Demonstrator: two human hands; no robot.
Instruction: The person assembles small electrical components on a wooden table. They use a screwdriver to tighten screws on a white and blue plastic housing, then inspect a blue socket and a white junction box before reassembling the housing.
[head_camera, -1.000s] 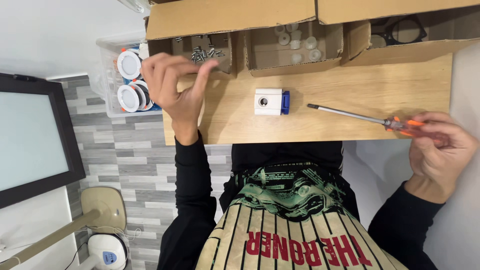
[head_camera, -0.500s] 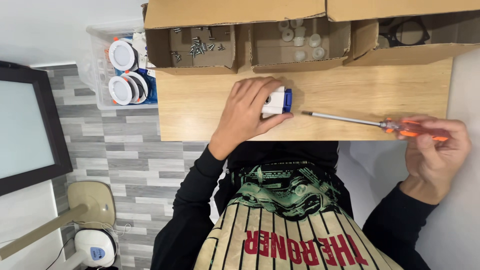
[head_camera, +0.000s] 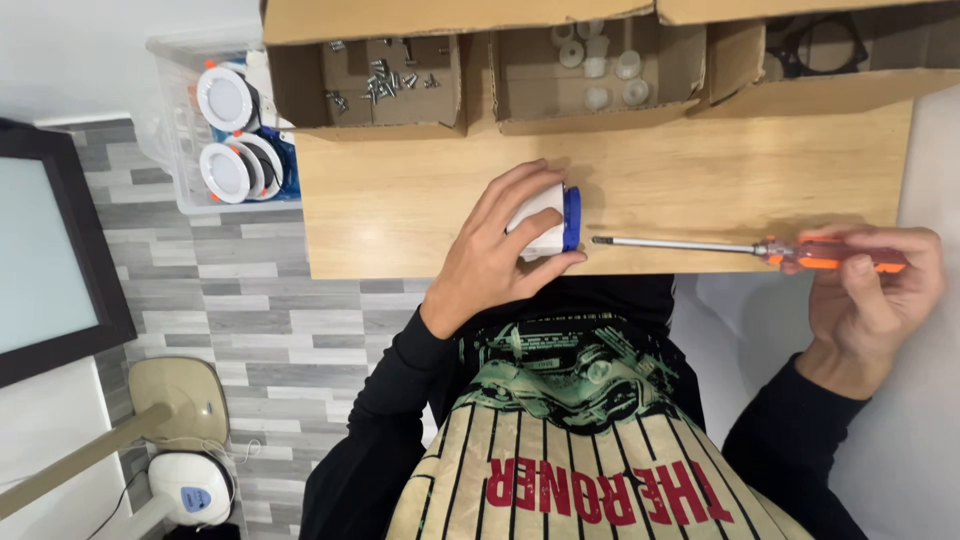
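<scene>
Hands closing in on a small white plastic housing with a blue end cap (head_camera: 547, 222) at the near edge of the pale wooden tabletop (head_camera: 400, 200)

Left hand (head_camera: 500, 255) wraps loosely around the housing, fingers curled, pinning it down; right hand (head_camera: 865, 290) grips the orange-handled screwdriver (head_camera: 740, 247), tip just beside the blue cap. Steadying the housing and keeping the shaft level seems wise

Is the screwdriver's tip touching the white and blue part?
No, the screwdriver tip stops short of the white and blue part, with bare wooden table between them.
</scene>
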